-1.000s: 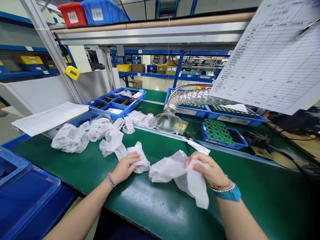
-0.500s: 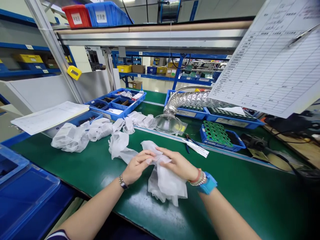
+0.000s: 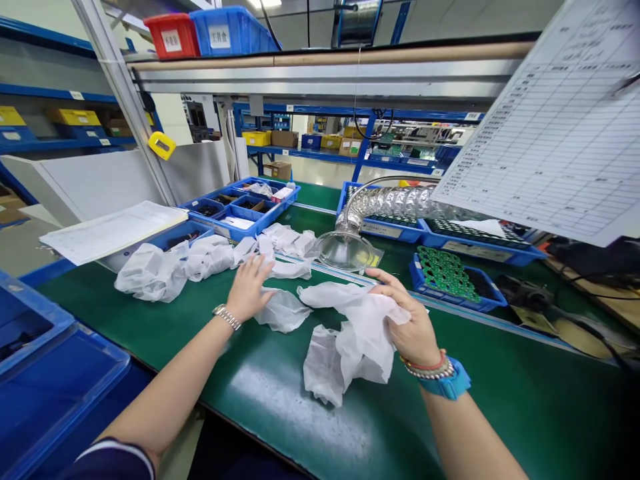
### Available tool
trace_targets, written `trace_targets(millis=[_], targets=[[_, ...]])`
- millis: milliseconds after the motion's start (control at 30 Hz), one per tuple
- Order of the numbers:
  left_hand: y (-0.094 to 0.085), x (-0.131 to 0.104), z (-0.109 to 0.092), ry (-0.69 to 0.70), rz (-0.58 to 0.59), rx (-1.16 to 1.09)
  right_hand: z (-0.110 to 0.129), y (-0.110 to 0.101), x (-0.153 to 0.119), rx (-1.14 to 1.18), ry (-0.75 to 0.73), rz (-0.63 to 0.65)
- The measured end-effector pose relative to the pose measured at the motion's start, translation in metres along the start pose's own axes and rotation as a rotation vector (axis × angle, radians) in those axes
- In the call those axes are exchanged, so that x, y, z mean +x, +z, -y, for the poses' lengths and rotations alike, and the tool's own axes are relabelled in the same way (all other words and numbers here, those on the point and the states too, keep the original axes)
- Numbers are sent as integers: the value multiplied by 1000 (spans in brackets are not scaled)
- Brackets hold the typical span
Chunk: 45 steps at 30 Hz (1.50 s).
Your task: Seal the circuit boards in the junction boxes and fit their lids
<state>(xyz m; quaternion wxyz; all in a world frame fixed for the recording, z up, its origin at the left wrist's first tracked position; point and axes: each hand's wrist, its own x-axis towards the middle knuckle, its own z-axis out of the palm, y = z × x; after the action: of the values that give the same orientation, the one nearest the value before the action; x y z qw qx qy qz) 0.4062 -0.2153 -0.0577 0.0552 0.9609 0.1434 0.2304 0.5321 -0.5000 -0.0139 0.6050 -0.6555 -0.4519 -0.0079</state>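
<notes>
Crumpled white sheet material (image 3: pixel 367 333) hangs from my right hand (image 3: pixel 413 327), whose fingers are closed on its right side; its lower part rests on the green tabletop (image 3: pixel 450 400). My left hand (image 3: pixel 247 287) has its fingers spread, palm down, at the edge of another loose white sheet (image 3: pixel 284 310). Whether its fingertips touch that sheet is unclear. Beyond it, a row of white wrapped bundles (image 3: pixel 207 257) runs along the table, with a larger crumpled one (image 3: pixel 153 272) at the left end.
A round clear hood (image 3: pixel 345 251) on a silver duct stands behind the sheets. Green circuit boards (image 3: pixel 447 273) fill a blue tray at right. A divided blue tray (image 3: pixel 240 230) and papers (image 3: pixel 113 230) are at left. A printed form (image 3: pixel 560 133) hangs at upper right.
My hands have moved apart. The left let go of the white sheet and moved left and forward, opening; the right moved right, still holding the sheet. The camera view has shifted slightly.
</notes>
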Motion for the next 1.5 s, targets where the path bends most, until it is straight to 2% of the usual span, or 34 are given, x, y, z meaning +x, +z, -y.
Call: trace_targets(millis=[67,133,233,300,367,467,600,667,733,800,833,867,933,1033,1100,1167,1333,1500], targets=[[9,24,-17,82,92,-68,-3,2,-3,118,84,42],[21,47,-29,96,179,-138,-4,3,-7,204,152,106],[37,69,-33,45,218,-178,4,2,-13,188,204,193],[39,72,-32,20,220,-215,11,1,-16,150,248,217],[33,65,-35,30,199,-271,17,2,-16,133,286,211],[14,42,-53,98,139,-365,17,12,-7,92,301,171],[-8,9,-85,372,58,-454,12,34,7,-27,231,171],[-13,4,-88,442,45,-525,13,35,6,-83,159,152],[-13,10,-74,357,47,-592,16,25,-2,-106,82,135],[-9,25,-45,140,5,-581,23,6,-14,-89,19,141],[-4,35,-27,-19,-44,-534,26,-5,-21,-76,4,137],[3,44,-9,-201,-83,-468,30,-15,-27,-64,-2,122],[20,60,25,-415,-98,-381,37,-29,-37,-40,9,70],[48,71,55,-601,-48,-305,46,-35,-41,-8,24,11],[61,71,64,-661,-18,-274,49,-34,-38,-2,29,-13],[68,69,68,-684,-14,-245,50,-34,-35,-11,33,-33],[65,63,71,-643,-53,-163,47,-33,-31,-21,53,-22],[65,72,75,-656,-46,-111,45,-26,-33,-20,63,39]])
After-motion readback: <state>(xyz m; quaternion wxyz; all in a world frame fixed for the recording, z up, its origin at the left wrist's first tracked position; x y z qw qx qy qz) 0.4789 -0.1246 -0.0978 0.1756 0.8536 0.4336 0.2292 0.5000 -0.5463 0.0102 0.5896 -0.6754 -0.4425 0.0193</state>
